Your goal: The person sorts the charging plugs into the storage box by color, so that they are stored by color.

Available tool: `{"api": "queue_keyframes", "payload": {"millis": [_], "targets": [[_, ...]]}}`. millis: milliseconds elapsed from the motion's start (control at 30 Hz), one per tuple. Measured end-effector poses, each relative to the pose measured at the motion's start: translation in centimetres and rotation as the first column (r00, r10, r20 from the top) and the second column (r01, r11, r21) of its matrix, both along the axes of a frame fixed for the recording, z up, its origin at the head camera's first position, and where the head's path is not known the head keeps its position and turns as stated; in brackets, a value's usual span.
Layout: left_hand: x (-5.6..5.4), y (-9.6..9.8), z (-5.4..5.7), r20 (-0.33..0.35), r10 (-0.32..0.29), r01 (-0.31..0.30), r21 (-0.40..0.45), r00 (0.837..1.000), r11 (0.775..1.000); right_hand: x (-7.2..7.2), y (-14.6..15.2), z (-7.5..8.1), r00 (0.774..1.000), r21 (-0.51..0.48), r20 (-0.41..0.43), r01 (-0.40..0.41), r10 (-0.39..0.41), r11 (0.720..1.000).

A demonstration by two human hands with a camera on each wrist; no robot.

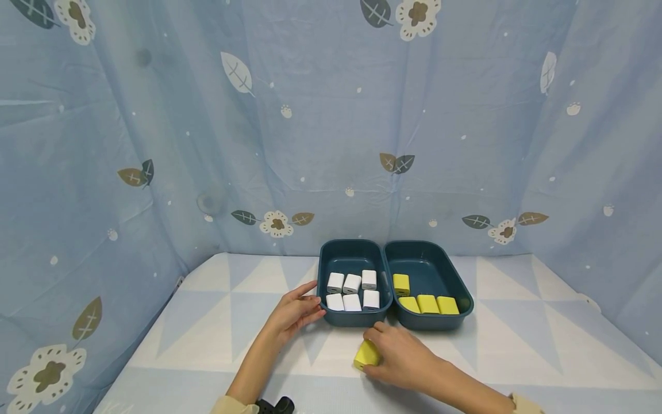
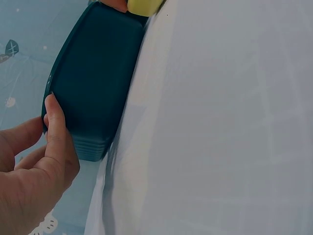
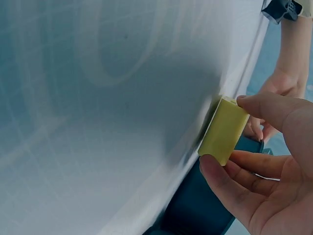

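Note:
My right hand (image 1: 400, 353) pinches a yellow power adapter (image 3: 224, 131) between thumb and fingertips, just above the table in front of the bins. A slot shows at one end of it. My left hand (image 1: 293, 313) grips the front left corner of the left dark teal bin (image 1: 357, 319), with thumb and fingers at its rim in the left wrist view. Several white power adapters (image 1: 352, 283) lie in two rows inside that bin. In the right teal bin (image 1: 455, 323), several yellow adapters (image 1: 427, 305) line the front, with one more behind them at the left.
Both bins stand side by side near the back of the table (image 1: 517, 339), which has a white and blue triangle-patterned cloth. A blue curtain (image 1: 331, 126) with leaves and flowers hangs behind and along the sides. The left wrist wears a black device (image 1: 276, 406).

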State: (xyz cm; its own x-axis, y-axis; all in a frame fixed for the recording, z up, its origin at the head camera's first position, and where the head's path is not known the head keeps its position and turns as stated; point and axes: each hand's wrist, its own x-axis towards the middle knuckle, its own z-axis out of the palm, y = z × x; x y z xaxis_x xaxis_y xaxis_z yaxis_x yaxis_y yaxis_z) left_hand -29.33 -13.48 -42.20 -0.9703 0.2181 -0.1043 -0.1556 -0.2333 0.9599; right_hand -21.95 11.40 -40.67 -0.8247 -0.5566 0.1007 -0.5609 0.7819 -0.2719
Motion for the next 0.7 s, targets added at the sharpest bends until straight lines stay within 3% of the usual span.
{"api": "queue_keyframes", "payload": {"millis": [267, 467, 700], "targets": [[0.0, 0.0, 0.1, 0.001, -0.001, 0.001, 0.009, 1.000, 1.000, 0.5, 0.4, 0.4, 1.000, -0.004, -0.025, -0.003, 0.003, 1.000], [0.1, 0.0, 0.0, -0.004, -0.006, 0.006, 0.010, 1.000, 1.000, 0.9, 1.1, 0.7, 1.000, -0.021, 0.007, -0.007, 0.007, 1.000], [0.2, 0.0, 0.1, -0.001, -0.008, 0.008, 0.011, 1.000, 1.000, 1.5, 2.1, 1.6, 0.998, -0.141, 0.036, -0.046, 0.051, 0.989]]}}
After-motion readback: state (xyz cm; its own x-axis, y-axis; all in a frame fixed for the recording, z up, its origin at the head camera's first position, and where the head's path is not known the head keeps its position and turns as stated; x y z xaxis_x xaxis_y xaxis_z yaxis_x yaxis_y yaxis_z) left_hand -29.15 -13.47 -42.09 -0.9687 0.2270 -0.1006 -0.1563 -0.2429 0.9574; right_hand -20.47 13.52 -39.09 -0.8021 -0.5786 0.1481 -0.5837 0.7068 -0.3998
